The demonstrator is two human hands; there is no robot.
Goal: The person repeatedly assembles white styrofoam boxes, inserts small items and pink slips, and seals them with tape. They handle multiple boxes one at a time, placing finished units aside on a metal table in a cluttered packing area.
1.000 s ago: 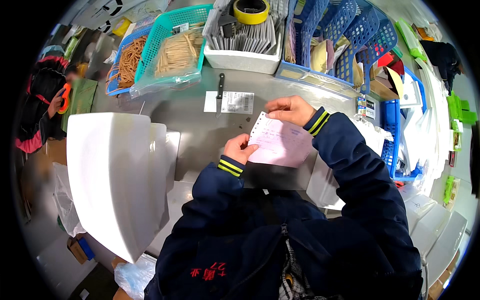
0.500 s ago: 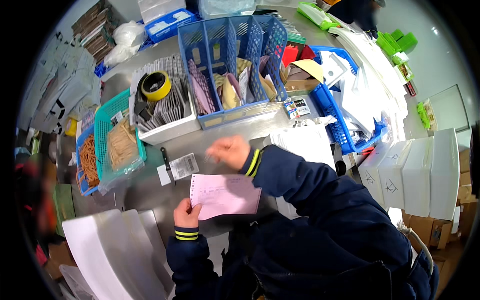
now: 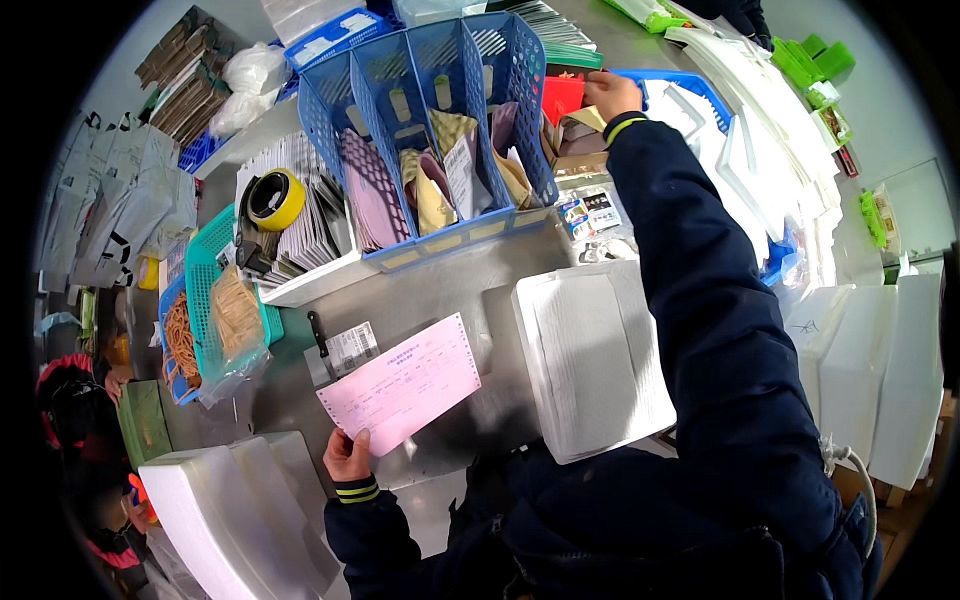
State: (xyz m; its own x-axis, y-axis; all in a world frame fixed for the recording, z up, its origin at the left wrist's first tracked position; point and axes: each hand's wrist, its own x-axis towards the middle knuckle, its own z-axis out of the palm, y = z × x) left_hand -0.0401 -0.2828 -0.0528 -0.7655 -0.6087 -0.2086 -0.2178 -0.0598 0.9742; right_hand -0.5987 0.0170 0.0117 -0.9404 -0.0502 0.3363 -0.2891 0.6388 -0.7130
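Note:
My left hand pinches the lower corner of a pink printed slip and holds it over the steel table. My right hand is stretched far forward with its fingers on a red card among brown packets in a blue basket. A blue divided rack with envelopes and packets stands left of that hand. A white padded stack lies under my right forearm.
A white tray of grey envelopes with a yellow tape roll stands at left, beside teal and blue baskets of rubber bands. A black-handled knife and a label lie near the slip. White foam boxes sit at lower left and right.
My right hand left the slip and reached forward to the red card in the far basket. My left hand now holds the pink slip alone. The view swung toward the blue rack.

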